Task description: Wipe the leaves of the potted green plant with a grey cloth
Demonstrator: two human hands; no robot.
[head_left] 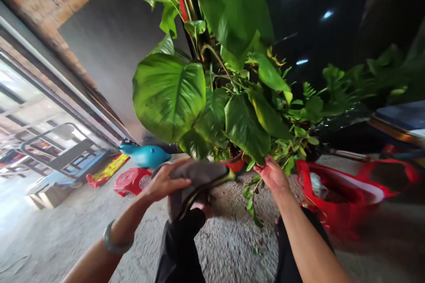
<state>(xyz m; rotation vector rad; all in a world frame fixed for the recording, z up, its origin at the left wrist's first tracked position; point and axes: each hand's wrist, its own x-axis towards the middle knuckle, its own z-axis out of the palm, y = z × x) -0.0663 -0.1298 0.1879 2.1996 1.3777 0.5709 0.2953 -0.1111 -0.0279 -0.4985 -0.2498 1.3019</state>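
Observation:
My left hand (169, 181) grips a folded grey-brown piece that looks like cloth (201, 172), its thumb lying across the top. A yellow-green tip shows at the piece's right end; I cannot make out what it is. At the lower tip of a drooping dark green leaf (245, 124), my right hand (272, 176) has its fingers closed on the leaf. This leaf belongs to a tall broad-leaved plant, with another large leaf (172, 97) to the left. Part of a red pot (235, 162) shows beneath the foliage. A leafy sprig (250, 203) hangs below my right hand.
On the right stands a red bag (345, 194) with loop handles. To the left are a red plastic stool (131, 181), a blue dolphin-like toy (146, 155) and a flatbed trolley (66, 159). Smaller leafy plants (312, 106) spread rightward over the rough concrete floor (232, 247).

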